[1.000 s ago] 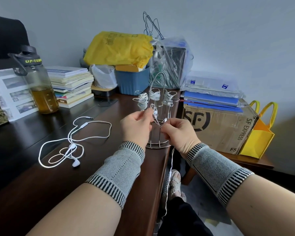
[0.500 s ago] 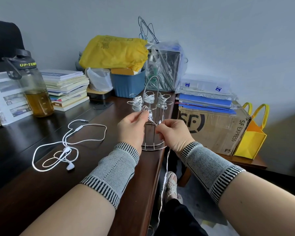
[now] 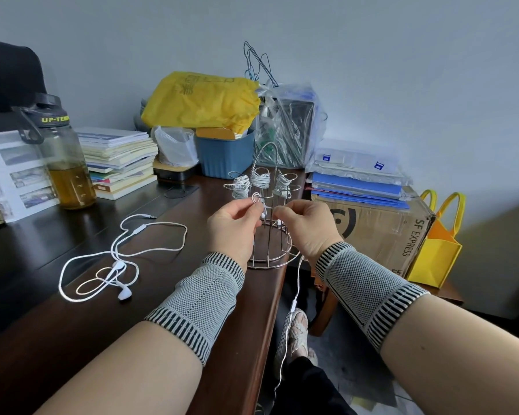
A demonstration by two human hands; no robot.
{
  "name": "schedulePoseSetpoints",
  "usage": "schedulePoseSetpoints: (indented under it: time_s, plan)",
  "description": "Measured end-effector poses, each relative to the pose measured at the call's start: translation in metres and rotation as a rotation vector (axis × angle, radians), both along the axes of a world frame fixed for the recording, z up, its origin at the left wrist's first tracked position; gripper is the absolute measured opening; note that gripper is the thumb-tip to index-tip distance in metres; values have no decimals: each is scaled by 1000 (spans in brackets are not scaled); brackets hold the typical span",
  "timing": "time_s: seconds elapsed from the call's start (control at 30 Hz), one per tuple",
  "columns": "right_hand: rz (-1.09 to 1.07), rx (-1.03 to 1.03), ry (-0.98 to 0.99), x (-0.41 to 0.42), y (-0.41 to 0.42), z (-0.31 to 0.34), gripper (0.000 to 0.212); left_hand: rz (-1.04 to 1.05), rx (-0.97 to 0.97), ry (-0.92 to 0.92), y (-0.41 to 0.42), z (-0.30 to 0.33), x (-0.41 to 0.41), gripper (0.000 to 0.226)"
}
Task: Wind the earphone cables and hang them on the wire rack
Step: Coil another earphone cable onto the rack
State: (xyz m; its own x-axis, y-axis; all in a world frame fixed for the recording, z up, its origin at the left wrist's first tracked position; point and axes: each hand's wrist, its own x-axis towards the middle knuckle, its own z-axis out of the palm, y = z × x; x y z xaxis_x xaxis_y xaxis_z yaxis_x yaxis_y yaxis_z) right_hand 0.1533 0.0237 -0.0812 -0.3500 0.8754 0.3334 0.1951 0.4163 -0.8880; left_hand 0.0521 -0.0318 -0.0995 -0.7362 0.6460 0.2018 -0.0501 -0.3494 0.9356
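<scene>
At the frame centre, just in front of the wire rack, a white earphone cable is pinched between both hands. A small loop of it is held at the fingertips of the left hand; the strand at 3 o'clock of that loop is pinched by the right hand. Both hands are clenched on the cable. The free length is seen to drop from under the right hand toward 6 o'clock, past the desk edge and down to the floor. Knitted wrist sleeves are worn on both forearms.

The rack stands at the desk's right edge, directly behind the hands at 12 o'clock. Three wound cable bundles are hung on its upper arms.

At 9 o'clock of the hands, a second earphone set lies loose and unwound on the desk top, well apart from the rack. Further toward 10 o'clock a water bottle and a book stack are noted. At 3 o'clock a cardboard box and a yellow bag are recorded.
</scene>
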Motion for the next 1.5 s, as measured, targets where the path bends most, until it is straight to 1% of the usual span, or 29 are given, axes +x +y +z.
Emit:
schedulePoseSetpoints:
  time_s: [0.13,0.23,0.37,0.53,0.63,0.83,1.0,1.23,1.37,1.5]
  plan:
    - [-68,51,12,1,5,-1,26,4,10,28,1,-1,-1,10]
    - [-103,51,23,2,8,-2,26,14,23,27,2,-2,-2,11]
    - [-95,30,13,1,10,-2,23,26,42,-38,3,-4,-4,15]
    - [-95,59,12,-2,10,-3,17,-4,21,-45,2,-5,-5,14]
    - [-55,58,39,-3,7,-3,16,1,29,-8,2,-3,-4,10]
    - [57,-45,80,0,1,-8,23,-6,-11,18,0,0,0,2]
    - [94,-59,92,-2,0,-10,21,-42,-78,50,0,-2,-1,6]
    - [81,-53,77,-3,2,-14,22,-8,-54,131,-1,-1,-1,12]
    - [48,-60,149,-7,4,-12,17,-6,-62,138,2,-2,-3,14]
    - [7,-22,168,-6,5,-10,21,-12,-61,176,3,-5,-5,13]
